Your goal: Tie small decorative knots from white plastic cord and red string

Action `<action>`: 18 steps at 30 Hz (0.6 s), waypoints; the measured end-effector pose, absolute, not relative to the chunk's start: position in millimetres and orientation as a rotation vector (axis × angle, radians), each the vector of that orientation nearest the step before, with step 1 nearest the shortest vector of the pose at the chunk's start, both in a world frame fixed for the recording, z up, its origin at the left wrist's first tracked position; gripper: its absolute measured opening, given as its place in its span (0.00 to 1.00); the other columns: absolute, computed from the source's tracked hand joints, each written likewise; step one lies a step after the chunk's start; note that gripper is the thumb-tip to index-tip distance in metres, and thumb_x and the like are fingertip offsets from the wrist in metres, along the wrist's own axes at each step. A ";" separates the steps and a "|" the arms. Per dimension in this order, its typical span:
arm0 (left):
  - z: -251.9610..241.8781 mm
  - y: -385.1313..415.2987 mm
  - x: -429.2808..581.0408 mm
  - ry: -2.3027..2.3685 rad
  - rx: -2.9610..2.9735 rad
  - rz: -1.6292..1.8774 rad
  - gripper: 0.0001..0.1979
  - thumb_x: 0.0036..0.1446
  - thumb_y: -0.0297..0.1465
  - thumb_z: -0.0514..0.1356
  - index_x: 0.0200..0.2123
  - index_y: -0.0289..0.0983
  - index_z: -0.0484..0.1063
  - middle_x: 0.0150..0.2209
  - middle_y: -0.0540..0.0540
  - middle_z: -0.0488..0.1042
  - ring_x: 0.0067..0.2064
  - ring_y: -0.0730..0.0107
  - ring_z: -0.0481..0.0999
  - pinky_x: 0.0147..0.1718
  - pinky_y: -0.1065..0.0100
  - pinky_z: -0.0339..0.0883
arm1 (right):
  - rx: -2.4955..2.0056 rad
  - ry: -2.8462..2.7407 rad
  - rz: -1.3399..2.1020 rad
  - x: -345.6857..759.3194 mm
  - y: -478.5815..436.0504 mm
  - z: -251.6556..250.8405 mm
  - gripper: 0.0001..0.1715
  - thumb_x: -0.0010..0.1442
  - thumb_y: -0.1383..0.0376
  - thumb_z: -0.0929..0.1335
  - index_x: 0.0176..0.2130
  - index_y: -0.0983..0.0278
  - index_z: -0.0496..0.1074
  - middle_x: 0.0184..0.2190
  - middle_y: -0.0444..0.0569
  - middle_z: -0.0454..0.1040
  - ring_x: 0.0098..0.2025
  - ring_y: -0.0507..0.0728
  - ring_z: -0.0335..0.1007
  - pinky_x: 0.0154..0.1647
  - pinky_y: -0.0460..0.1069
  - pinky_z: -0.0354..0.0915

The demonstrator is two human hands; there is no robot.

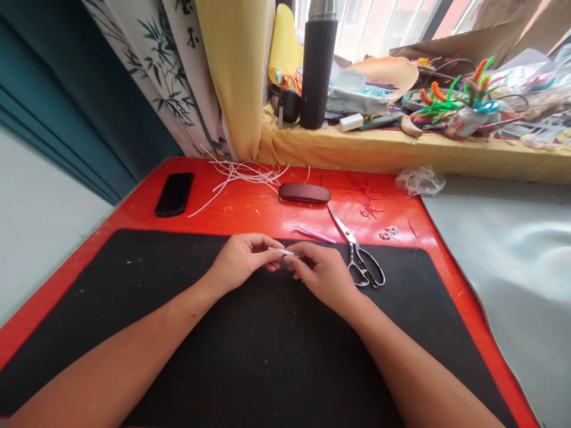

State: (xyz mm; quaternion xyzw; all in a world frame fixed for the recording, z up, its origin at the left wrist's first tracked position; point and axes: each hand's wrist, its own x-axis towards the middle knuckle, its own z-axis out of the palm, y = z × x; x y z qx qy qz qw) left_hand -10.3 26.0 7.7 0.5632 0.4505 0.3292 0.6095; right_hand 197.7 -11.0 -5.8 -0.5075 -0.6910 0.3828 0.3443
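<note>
A: Light?
B: Even daylight from the window [370, 27] at top, blown out white-pink; soft sheen on the red tabletop [250, 208].
A: Sharpness?
B: Crisp at centre, faint shadows beneath left hand [243, 261] and right hand [323, 276]; wide lens bows the edges, corners soft.

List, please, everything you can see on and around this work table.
table: one, red, under everything
mat: one, black, on the table
phone: one, black, far left
loose strips: a bunch, white, far edge
case: one, dark maroon, far middle
scissors: one pair, silver, beside the right hand
flask: one, dark, on the sill
white strip: one, between both hands
left hand: one, bare, pinching the strip
right hand: one, bare, pinching it too
</note>
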 end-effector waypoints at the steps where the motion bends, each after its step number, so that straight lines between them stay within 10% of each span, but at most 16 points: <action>1: 7.9 25.3 -10.1 1.041 1.315 0.759 0.14 0.52 0.38 0.75 0.37 0.34 0.84 0.31 0.44 0.85 0.29 0.69 0.82 0.33 0.69 0.78 | -1.314 -1.797 0.985 197.7 -10.6 -4.8 0.07 0.69 0.63 0.70 0.43 0.61 0.80 0.31 0.46 0.81 0.29 0.54 0.78 0.32 0.47 0.69; 18: 5.9 23.1 -5.9 1.106 1.302 0.742 0.15 0.50 0.40 0.75 0.36 0.35 0.84 0.29 0.45 0.84 0.29 0.67 0.83 0.33 0.68 0.79 | -1.369 -1.940 0.861 199.9 -9.1 -0.5 0.07 0.71 0.66 0.70 0.40 0.60 0.80 0.27 0.42 0.81 0.27 0.52 0.77 0.32 0.45 0.65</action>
